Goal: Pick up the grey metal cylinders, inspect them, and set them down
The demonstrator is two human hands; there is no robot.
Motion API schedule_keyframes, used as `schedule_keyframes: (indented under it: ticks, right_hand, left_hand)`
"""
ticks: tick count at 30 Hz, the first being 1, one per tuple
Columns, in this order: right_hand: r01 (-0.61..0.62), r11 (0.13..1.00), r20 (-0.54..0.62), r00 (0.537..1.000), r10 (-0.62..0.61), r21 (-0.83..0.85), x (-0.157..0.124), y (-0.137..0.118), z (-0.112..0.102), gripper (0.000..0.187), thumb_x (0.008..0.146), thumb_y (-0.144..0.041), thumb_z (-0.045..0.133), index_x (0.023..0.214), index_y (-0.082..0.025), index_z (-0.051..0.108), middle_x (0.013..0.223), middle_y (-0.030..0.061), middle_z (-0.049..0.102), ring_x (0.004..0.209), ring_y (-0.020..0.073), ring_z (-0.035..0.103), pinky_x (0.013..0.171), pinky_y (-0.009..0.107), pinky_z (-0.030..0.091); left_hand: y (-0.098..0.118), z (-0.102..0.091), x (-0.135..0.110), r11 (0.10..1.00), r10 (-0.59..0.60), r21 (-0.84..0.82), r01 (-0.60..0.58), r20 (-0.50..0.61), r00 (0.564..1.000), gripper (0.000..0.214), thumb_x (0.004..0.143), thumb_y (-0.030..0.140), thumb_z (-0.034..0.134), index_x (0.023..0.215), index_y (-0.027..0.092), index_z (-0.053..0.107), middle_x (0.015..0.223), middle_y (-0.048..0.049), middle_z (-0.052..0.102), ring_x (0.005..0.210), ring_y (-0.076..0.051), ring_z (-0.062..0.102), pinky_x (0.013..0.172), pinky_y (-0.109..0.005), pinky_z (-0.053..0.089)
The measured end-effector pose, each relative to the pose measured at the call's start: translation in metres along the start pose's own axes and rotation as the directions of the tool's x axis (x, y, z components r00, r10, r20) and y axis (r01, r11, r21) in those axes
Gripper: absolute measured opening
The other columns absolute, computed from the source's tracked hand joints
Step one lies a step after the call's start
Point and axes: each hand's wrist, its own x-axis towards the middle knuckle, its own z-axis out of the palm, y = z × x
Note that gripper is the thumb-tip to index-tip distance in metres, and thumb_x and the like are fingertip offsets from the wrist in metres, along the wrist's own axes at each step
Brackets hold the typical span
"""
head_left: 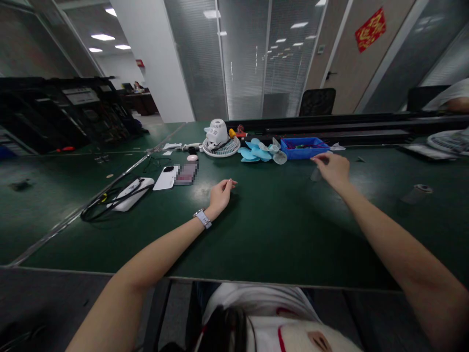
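Note:
My left hand, with a watch on its wrist, rests on the green tabletop. Its fingers are loosely bent and point right, with no object seen in them. Farther right, my right hand is raised over the table, thumb and fingertips pinched together. Whatever they hold is too small to make out. Just below those fingertips shows a faint translucent piece; whether they touch it I cannot tell. A blue tray with small parts stands behind this hand. Light-blue fan blades and clear blades lie beside it.
A white fan head sits on its round grille at the back. Left are a white phone, a pixelated item and a white device with black cable. A cylindrical roll lies right. Another person's arm shows far right.

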Motion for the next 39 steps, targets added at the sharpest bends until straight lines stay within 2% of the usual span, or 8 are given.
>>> schedule_keyframes:
  ticks: [2,5,12,19,24,27,32,39]
  right_hand:
    - [-0.070,0.996,0.006,0.998,0.070,-0.055,0.004,0.018,-0.002,0.034,0.090,-0.046,0.056,0.096,-0.018,0.074,0.095,0.0123,0.073,0.092,0.0300,0.066,0.084,0.044,0.048]
    - [-0.103,0.992,0.030,0.994,0.105,-0.078,0.004,0.029,-0.001,0.032,0.088,-0.047,0.058,0.093,-0.019,0.073,0.092,0.0119,0.073,0.091,0.0314,0.067,0.083,0.047,0.050]
    - [-0.182,0.978,0.090,0.977,0.191,-0.097,0.009,0.032,0.000,0.026,0.085,-0.042,0.062,0.091,-0.019,0.072,0.086,0.0106,0.071,0.087,0.0295,0.067,0.083,0.047,0.050]
    - [-0.163,0.978,0.104,0.979,0.177,-0.128,0.007,0.034,-0.001,0.026,0.087,-0.041,0.060,0.091,-0.018,0.072,0.090,0.0122,0.071,0.084,0.0267,0.065,0.083,0.043,0.049]
    - [-0.160,0.983,0.072,0.983,0.166,-0.086,-0.001,0.030,-0.001,0.019,0.083,-0.035,0.066,0.087,-0.018,0.072,0.087,0.0100,0.072,0.082,0.0257,0.066,0.083,0.041,0.049]
    - [-0.150,0.989,0.052,0.987,0.150,-0.006,-0.012,0.029,0.004,0.027,0.085,-0.043,0.063,0.092,-0.018,0.069,0.092,0.0108,0.071,0.079,0.0232,0.067,0.081,0.038,0.050]
    - [-0.105,0.990,0.041,0.994,0.101,0.094,-0.026,0.031,0.018,0.043,0.077,-0.050,0.070,0.106,-0.020,0.061,0.097,0.0084,0.070,0.082,0.0218,0.066,0.077,0.034,0.050]
    - [-0.248,0.969,-0.064,0.967,0.247,0.004,-0.027,0.064,0.010,0.044,0.079,-0.046,0.067,0.112,-0.019,0.056,0.098,0.0108,0.068,0.086,0.0251,0.063,0.079,0.038,0.047]
  left_hand:
    - [0.002,0.000,0.000,1.000,-0.008,0.014,0.008,0.002,1.000,0.044,0.093,0.050,0.042,0.097,0.019,0.073,0.093,-0.0071,0.074,0.089,-0.020,0.068,0.079,-0.029,0.049]
    - [0.004,0.000,-0.001,0.999,-0.002,0.039,0.002,0.004,1.000,0.044,0.094,0.049,0.042,0.097,0.018,0.073,0.091,-0.0065,0.074,0.089,-0.019,0.067,0.079,-0.028,0.048]
    - [0.010,0.000,-0.003,0.998,0.007,0.061,-0.007,0.002,1.000,0.044,0.094,0.048,0.042,0.097,0.017,0.073,0.087,-0.0060,0.074,0.087,-0.019,0.067,0.078,-0.028,0.047]
    - [0.013,-0.001,-0.003,0.997,-0.001,0.081,0.001,0.004,1.000,0.044,0.095,0.047,0.041,0.096,0.017,0.073,0.086,-0.0054,0.074,0.085,-0.018,0.067,0.078,-0.028,0.046]
    - [0.010,-0.001,-0.002,0.997,-0.005,0.076,0.004,0.010,1.000,0.045,0.094,0.049,0.041,0.095,0.017,0.073,0.086,-0.0059,0.074,0.085,-0.019,0.067,0.075,-0.027,0.047]
    - [0.009,0.000,-0.002,0.996,0.010,0.084,-0.011,0.017,1.000,0.045,0.094,0.050,0.041,0.095,0.018,0.073,0.086,-0.0057,0.074,0.085,-0.019,0.067,0.076,-0.028,0.046]
    - [0.009,0.000,-0.002,0.995,0.003,0.097,-0.006,0.024,1.000,0.045,0.093,0.052,0.041,0.094,0.019,0.073,0.087,-0.0058,0.074,0.085,-0.020,0.068,0.077,-0.029,0.047]
    - [0.012,-0.001,-0.003,0.994,0.012,0.109,-0.017,0.042,0.999,0.046,0.093,0.051,0.040,0.095,0.019,0.073,0.088,-0.0063,0.074,0.086,-0.021,0.067,0.077,-0.029,0.047]
